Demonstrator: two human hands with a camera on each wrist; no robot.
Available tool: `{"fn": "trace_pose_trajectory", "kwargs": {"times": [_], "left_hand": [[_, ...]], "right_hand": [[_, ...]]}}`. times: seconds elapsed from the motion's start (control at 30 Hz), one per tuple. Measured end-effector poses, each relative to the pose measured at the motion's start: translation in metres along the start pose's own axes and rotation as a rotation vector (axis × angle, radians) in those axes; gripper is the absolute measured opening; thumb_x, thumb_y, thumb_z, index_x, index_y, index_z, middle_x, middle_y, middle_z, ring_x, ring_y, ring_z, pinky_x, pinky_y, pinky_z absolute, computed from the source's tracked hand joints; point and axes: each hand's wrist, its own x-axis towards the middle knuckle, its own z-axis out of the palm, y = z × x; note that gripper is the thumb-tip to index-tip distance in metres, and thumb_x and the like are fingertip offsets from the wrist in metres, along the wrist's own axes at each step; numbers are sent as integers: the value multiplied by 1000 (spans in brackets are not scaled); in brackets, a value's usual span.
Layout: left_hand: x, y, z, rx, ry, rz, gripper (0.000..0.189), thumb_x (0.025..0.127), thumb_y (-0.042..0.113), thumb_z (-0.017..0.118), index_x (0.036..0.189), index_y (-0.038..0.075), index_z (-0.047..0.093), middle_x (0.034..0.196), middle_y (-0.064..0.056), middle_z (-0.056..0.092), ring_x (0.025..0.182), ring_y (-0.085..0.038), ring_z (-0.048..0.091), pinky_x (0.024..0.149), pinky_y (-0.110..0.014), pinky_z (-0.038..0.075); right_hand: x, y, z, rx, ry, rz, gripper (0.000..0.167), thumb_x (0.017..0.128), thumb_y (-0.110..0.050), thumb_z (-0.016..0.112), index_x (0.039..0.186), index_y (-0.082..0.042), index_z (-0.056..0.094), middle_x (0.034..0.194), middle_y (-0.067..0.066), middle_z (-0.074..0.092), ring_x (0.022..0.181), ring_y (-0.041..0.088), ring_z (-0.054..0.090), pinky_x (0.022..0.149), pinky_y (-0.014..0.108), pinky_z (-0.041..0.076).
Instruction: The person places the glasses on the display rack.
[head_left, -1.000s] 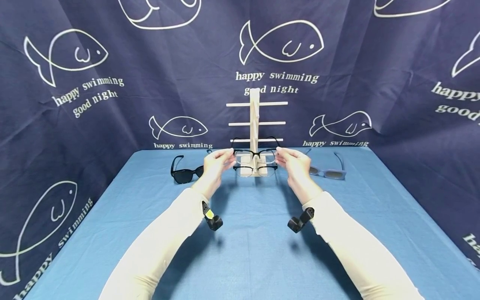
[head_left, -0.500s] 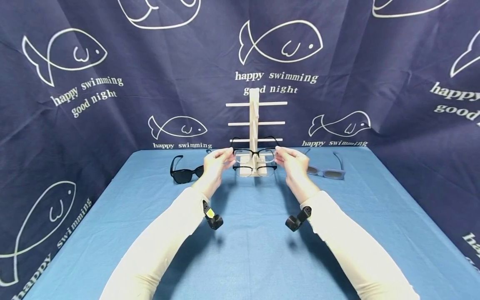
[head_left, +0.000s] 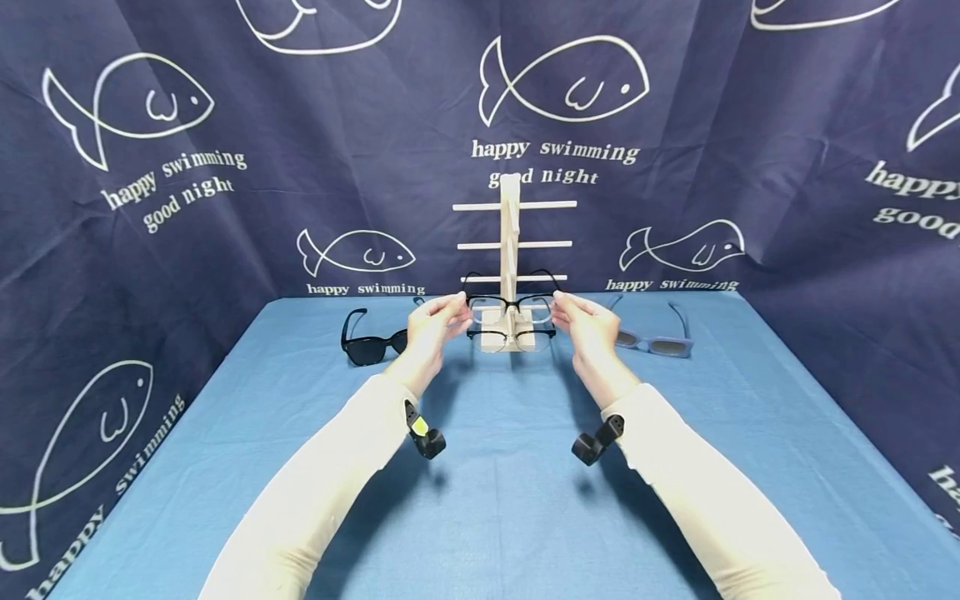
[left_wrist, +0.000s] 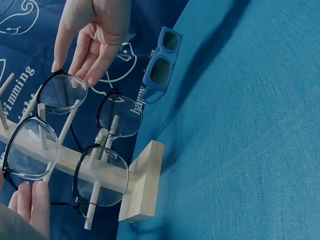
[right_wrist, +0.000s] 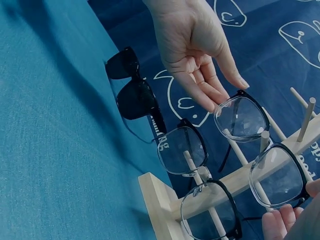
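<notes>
In the head view, my left hand (head_left: 426, 335) and right hand (head_left: 591, 335) hold a pair of eyeglasses (head_left: 512, 305) by its two upper corners. These glasses have black upper rims and clear lower rims, lenses facing me. They sit at the second-lowest level of a wooden display stand (head_left: 510, 229), with their temples reaching back past the pegs. Directly below, a similar pair of eyeglasses (head_left: 487, 333) rests on the lowest peg. The left wrist view shows my right fingers (left_wrist: 102, 64) at one hinge; the right wrist view shows my left fingers (right_wrist: 196, 89) at the other.
Black sunglasses (head_left: 366, 352) lie unfolded on the blue tablecloth (head_left: 502, 500), left of the stand. Blue-framed sunglasses (head_left: 667, 347) lie to its right, partly behind my right hand. A dark blue fish-print curtain (head_left: 420, 167) hangs close behind the stand. Bare pegs (head_left: 547, 245) project above the held glasses.
</notes>
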Motion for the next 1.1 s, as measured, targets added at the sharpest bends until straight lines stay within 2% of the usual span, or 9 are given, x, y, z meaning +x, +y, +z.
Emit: {"fn": "trace_pose_trajectory", "kwargs": {"times": [0.13,0.3,0.43,0.53,0.63,0.83,0.97,1.03,1.1], "left_hand": [[-2,0,-2,-23,37,61,16,89,6,69,102,-3,67,72,0,68,70,-12,69,81,-32,62],[-10,0,-2,-26,100,165,18,86,2,71,102,-6,67,71,-2,68,65,-10,68,74,-30,63],[-16,1,-1,-16,104,210,15,86,2,71,99,-6,66,68,1,66,64,-10,67,71,-27,63],[-23,4,3,-23,98,226,13,86,1,71,96,-5,66,67,2,65,62,-9,67,69,-26,63],[-30,7,9,-38,81,238,12,85,-1,71,95,-5,66,68,0,67,63,-11,67,67,-25,63],[-39,10,18,3,26,249,21,86,1,71,105,-6,67,76,0,70,74,-19,72,75,-30,63],[-41,12,22,28,10,256,24,86,4,72,109,-4,69,90,-11,73,81,-22,73,81,-35,62],[-41,13,23,20,0,254,27,86,4,72,111,-5,68,96,-20,72,82,-22,73,84,-40,61],[-41,13,25,9,-11,244,29,86,2,71,113,-7,66,100,-23,71,81,-20,73,86,-42,60]], "right_hand": [[0,1,-2,-8,16,-16,33,86,-8,72,113,11,65,61,-8,68,60,4,66,83,30,62],[0,1,-6,-4,35,-34,32,87,-9,71,113,10,66,65,-8,69,64,6,67,81,26,61],[-2,0,-9,-5,40,-29,34,88,-13,71,114,8,66,68,-7,69,65,6,67,86,29,60],[-5,-1,-11,-30,40,-30,36,89,-17,72,115,7,65,69,-8,69,65,3,66,91,32,59],[-6,-2,-12,-50,38,-42,37,89,-18,71,116,7,65,68,-11,68,65,1,66,90,30,59],[-5,-3,-18,-63,35,-56,36,89,-16,70,116,8,65,66,-14,68,66,0,66,89,28,59],[-5,-4,-22,-65,34,-40,35,89,-15,70,116,7,65,68,-12,69,67,0,67,84,23,60],[-6,-4,-24,-55,30,-32,35,89,-14,70,117,7,65,71,-9,70,67,1,67,84,23,60],[-6,-5,-25,-44,24,-29,36,89,-14,70,117,7,64,73,-7,71,68,2,67,88,26,59]]}}
